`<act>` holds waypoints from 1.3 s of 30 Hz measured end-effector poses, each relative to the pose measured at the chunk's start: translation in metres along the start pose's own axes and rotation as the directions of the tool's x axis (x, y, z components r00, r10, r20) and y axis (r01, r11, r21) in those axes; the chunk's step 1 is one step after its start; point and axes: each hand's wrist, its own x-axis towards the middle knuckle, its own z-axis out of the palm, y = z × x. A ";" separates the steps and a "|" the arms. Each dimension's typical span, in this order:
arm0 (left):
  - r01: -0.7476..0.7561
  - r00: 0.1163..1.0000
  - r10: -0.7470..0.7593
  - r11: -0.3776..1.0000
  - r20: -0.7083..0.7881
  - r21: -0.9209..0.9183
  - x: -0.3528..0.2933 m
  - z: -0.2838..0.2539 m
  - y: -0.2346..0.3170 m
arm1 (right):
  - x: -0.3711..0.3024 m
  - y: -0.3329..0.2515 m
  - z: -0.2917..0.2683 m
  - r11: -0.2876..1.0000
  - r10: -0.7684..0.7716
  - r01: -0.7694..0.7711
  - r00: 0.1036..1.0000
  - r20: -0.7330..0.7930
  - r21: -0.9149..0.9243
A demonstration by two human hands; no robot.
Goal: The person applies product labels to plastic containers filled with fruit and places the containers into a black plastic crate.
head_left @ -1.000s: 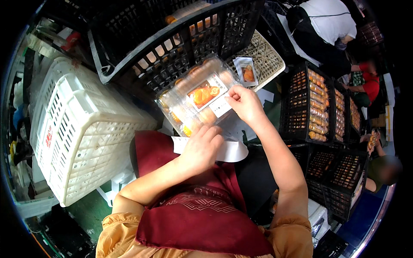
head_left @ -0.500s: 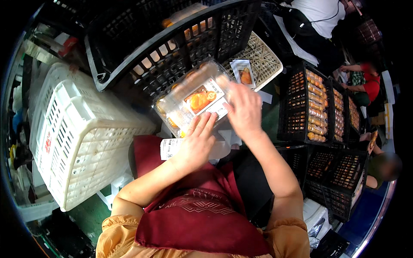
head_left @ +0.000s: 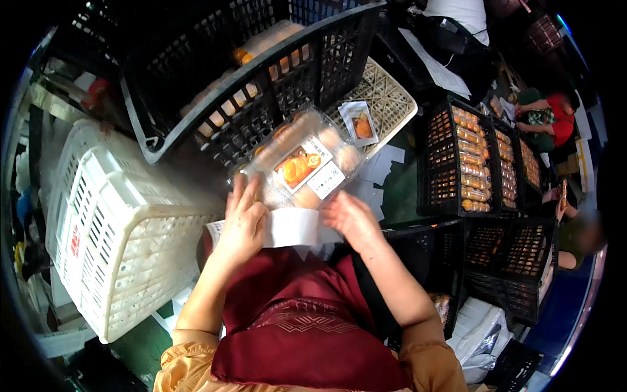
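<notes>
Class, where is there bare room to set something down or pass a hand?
Set-down room: the off-white plastic lattice, between the picture labels and its right rim. Hand room: a strip of green floor between the loose papers and black food crates. Crowded: around the clear plastic food box, left hand, right hand and white label strip.

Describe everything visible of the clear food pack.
The clear food pack looks like glossy plastic, closed over round, browned pieces. A picture label and smaller white label lie on top. It sits slanted before the black crate, white strip at its near edge. The left hand overlaps its left corner; right hand contact is unclear.
</notes>
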 end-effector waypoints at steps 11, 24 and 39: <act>-0.186 0.980 0.195 0.963 0.032 -0.195 -0.008 0.007 -0.006 | 0.009 -0.004 0.031 0.987 0.084 -0.096 0.992 -0.095 -0.132; -0.253 0.955 0.285 0.927 0.083 -0.276 -0.014 -0.015 0.022 | 0.032 0.007 0.047 0.944 -0.086 0.102 0.994 -0.062 0.315; -0.020 0.969 0.113 0.924 0.221 -0.382 -0.040 -0.004 0.083 | -0.285 0.003 -0.297 0.621 -0.753 0.566 0.237 -0.614 -0.542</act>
